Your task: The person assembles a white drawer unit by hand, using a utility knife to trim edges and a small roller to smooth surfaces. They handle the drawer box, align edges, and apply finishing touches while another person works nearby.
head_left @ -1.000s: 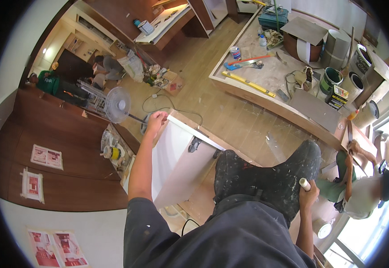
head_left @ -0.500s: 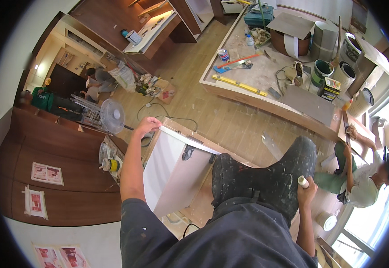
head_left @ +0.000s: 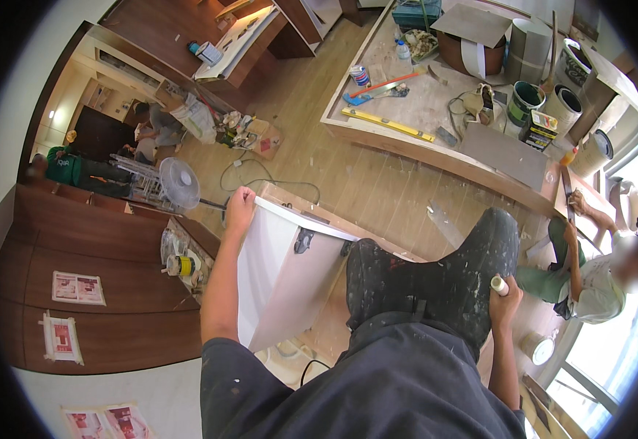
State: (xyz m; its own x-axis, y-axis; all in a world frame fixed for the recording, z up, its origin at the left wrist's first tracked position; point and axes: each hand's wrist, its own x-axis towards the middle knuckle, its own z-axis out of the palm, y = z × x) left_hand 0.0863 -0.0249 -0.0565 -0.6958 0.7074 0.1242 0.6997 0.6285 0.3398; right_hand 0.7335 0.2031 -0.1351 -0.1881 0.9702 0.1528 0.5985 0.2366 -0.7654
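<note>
My left hand (head_left: 241, 211) is at the far left corner of a cabinet-like box, its fingers closed at the end of a white edging strip (head_left: 301, 220). The strip runs along the top edge of a panel (head_left: 290, 293), white on one part and beige on the other, toward my knee. A dark hinge-like fitting (head_left: 304, 241) sits on the panel just below the strip. Beside my right thigh, my right hand (head_left: 504, 306) is wrapped round a pale cylinder (head_left: 499, 284); only its rounded end shows, so its kind is hidden.
A low platform (head_left: 473, 167) holds a yellow level (head_left: 388, 124), a blue-handled saw (head_left: 376, 95), buckets and tins. A co-worker (head_left: 603, 278) crouches at right with a long strip. A fan (head_left: 179, 183) and a floor cable (head_left: 282, 181) lie beyond my left hand. Other people work at far left.
My left hand has turned a little, its fingers now drawn closer together at the strip's end. The view has shifted slightly. My right hand keeps the cylinder beside my thigh.
</note>
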